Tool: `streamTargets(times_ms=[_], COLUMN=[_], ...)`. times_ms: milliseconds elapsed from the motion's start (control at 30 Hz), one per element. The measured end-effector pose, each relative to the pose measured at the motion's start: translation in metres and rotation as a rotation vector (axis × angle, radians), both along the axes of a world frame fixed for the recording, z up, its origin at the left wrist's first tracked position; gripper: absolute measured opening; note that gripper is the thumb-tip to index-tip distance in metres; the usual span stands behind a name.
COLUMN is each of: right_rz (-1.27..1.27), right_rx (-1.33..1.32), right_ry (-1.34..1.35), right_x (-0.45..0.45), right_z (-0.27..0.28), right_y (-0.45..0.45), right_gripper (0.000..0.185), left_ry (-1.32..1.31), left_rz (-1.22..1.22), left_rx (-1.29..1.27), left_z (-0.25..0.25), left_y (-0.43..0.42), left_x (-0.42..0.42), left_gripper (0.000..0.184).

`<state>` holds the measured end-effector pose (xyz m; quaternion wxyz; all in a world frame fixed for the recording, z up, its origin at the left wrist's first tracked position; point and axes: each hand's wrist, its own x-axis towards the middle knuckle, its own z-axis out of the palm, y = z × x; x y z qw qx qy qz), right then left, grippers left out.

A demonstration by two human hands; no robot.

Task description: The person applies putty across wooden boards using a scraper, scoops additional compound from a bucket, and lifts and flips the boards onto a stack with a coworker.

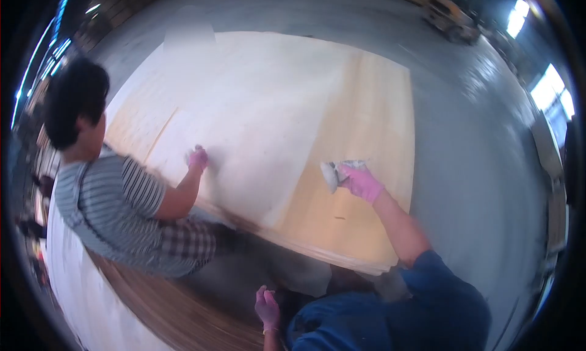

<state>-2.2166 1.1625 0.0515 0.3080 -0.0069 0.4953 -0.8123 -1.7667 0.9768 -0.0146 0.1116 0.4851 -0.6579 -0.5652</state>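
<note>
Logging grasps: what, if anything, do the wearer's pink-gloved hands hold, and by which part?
The pink-gloved right hand holds a blurred grey-white object by its image-right side; whether the pink-gloved left hand holds anything cannot be told.

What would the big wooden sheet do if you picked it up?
The wooden sheet would probably bend a little, since the layers showing along the near edge look thin. It may be heavy and awkward, being so wide. Lying flat, it probably won't roll.
</note>
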Motion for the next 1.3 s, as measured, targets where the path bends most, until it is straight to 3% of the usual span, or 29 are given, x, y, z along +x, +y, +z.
streamTargets(times_ms=[33,200,233,333,400,533,600,700,733,800,900,1000,1100,1200,1300], right_rz=[-0.038,-0.222,-0.249,-0.333,-0.287,-0.354,-0.399,-0.480,-0.464,-0.420,-0.238,0.167,0.235,0.314,0.166], right_rx=[0.041,0.179,0.177,0.296,0.180,0.269,0.275,0.034,0.371,1.030,1.455,1.534,1.423,1.541,1.578], right_ry=[-0.046,-0.027,-0.033,0.023,0.072,0.112,0.089,-0.091,0.042,0.310,0.623,0.906,0.922,0.934,1.088], right_x=[0.015,0.031,0.035,-0.005,-0.036,-0.058,-0.063,-0.060,-0.050,0.005,0.084,0.192,0.351,0.517,0.722], right_z=[-0.017,-0.044,-0.070,-0.100,-0.127,-0.154,-0.196,-0.277,-0.278,-0.281,-0.283,-0.330,-0.333,-0.316,-0.345], right_y=[0.013,0.067,0.039,0.036,0.043,0.036,0.039,0.060,0.055,0.056,0.060,0.085,0.081,0.051,0.063], right_gripper=[0.025,0.027,0.027,0.027,0.027,0.029,0.032,0.040,0.038,0.034,0.042,0.042,0.035,0.030,0.035], left_ry=[-0.028,0.158,0.061,-0.012,-0.140,-0.327,-0.345,-0.377,-0.374,-0.395,-0.384,-0.371,-0.398,-0.368,-0.316], left_rz=[-0.087,-0.671,-0.678,-0.799,-0.828,-0.691,-0.666,-0.700,-0.696,-0.691,-0.694,-0.706,-0.712,-0.689,-0.678], left_rx=[-0.019,-0.760,-0.665,-0.845,-0.902,-1.000,-1.036,-1.062,-1.073,-1.061,-1.068,-1.053,-1.050,-1.088,-1.143], left_z=[0.009,-0.032,-0.055,-0.125,-0.159,-0.212,-0.220,-0.226,-0.231,-0.247,-0.272,-0.293,-0.297,-0.295,-0.317], left_y=[-0.014,-0.074,-0.114,-0.158,-0.169,-0.172,-0.154,-0.126,-0.119,-0.100,-0.069,-0.043,-0.046,-0.073,-0.061], left_x=[-0.013,-0.101,-0.113,-0.177,-0.207,-0.256,-0.233,-0.177,-0.161,-0.110,-0.016,0.085,0.178,0.255,0.368], left_gripper=[0.032,0.037,0.039,0.052,0.062,0.073,0.075,0.078,0.079,0.078,0.078,0.077,0.075,0.074,0.072])
